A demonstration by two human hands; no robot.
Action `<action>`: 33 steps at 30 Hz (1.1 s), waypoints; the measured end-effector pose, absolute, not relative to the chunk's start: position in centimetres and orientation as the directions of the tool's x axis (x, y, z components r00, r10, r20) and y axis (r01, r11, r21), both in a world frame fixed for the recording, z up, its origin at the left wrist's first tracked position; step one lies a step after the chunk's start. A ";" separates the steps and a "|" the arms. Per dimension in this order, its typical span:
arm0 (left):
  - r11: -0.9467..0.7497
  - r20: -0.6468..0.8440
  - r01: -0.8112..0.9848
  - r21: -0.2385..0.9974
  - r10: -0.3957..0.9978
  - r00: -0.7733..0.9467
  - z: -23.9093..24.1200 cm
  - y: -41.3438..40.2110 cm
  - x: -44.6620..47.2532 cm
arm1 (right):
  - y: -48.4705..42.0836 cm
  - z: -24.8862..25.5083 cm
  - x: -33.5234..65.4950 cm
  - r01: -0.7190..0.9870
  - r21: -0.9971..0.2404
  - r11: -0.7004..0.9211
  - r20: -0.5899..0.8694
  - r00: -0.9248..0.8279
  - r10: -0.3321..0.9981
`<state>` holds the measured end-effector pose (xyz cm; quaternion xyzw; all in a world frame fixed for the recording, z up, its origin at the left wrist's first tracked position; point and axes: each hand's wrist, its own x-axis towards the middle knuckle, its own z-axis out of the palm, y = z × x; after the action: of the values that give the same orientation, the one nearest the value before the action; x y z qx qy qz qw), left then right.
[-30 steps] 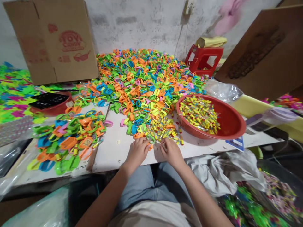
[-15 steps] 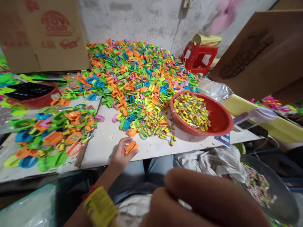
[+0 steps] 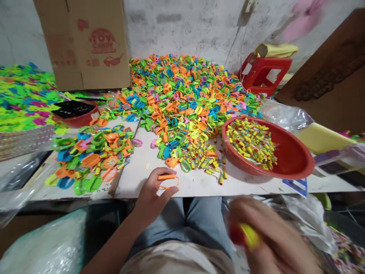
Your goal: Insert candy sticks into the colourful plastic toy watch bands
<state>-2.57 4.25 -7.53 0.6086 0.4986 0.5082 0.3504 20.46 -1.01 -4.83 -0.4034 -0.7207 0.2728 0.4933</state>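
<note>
My left hand (image 3: 150, 196) is at the table's front edge, its fingers and thumb closed round an orange toy watch (image 3: 167, 177) seen edge-on, with its strap forming a loop. Close to the camera at lower right is my right hand (image 3: 273, 232), smeared by motion. It grips a small yellow and red wrapped candy (image 3: 248, 234). Beyond the left hand lies a loose heap of similar yellow wrapped candies (image 3: 196, 154). A large pile of coloured toy watches (image 3: 182, 91) spreads behind them, up to the wall.
At right a red basin (image 3: 293, 152) holds many yellow candies. A smaller watch pile (image 3: 91, 160) lies on the left. Behind stand a cardboard box (image 3: 85, 45) and a red stool (image 3: 266, 72). A blue-edged card (image 3: 296, 186) sticks out at the front edge.
The view has swung left, so the table things sit further right. The orange watch has been turned edge-on in my left hand. My right hand has moved right and away from the camera.
</note>
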 end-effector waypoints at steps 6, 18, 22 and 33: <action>-0.303 0.312 0.219 0.927 0.950 -0.003 -7.7 3.4 -2.2 | 2.9 -9.2 15.1 0.096 -0.921 0.378 0.372 -0.077 0.925; -0.373 0.400 0.271 0.887 0.915 -0.053 -8.3 2.9 -1.8 | 2.3 -9.3 14.4 0.214 -0.868 0.448 0.427 -0.141 0.893; -0.413 0.439 0.284 0.865 0.898 -0.030 -8.4 2.8 -1.5 | 2.4 -9.3 14.2 0.293 -0.795 0.531 0.517 -0.131 0.846; -0.569 0.592 0.301 0.766 0.806 0.015 -8.8 2.8 -1.3 | 2.3 -9.9 13.5 0.286 -0.746 0.601 0.621 -0.028 0.784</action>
<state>-1.30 2.82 -8.76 0.6773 0.4084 0.5705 0.2212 13.45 2.31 -9.87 -0.3909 -0.6838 0.2157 0.5772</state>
